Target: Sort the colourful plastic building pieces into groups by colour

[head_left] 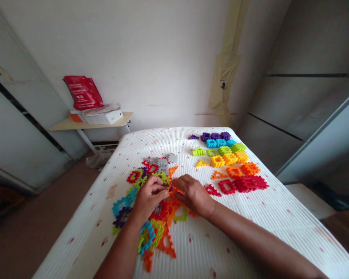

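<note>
A loose pile of notched plastic pieces (161, 211), squares and triangles in mixed colours, is spread left of centre. Orange pieces (174, 189) are fingered at its middle; grey ones (163, 164) are gathered at its far end, and an orange triangle (166, 245) is laid flat at its near end. At right, pieces are grouped by colour in rows, from far to near: purple (215, 136), blue (221, 143), lime green (224, 150), yellow (229, 159), orange (234, 171), red (247, 184).

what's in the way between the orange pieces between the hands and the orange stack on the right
From the orange pieces outward: the right hand, then an orange triangle, then an orange square piece beside the orange stack.
</note>
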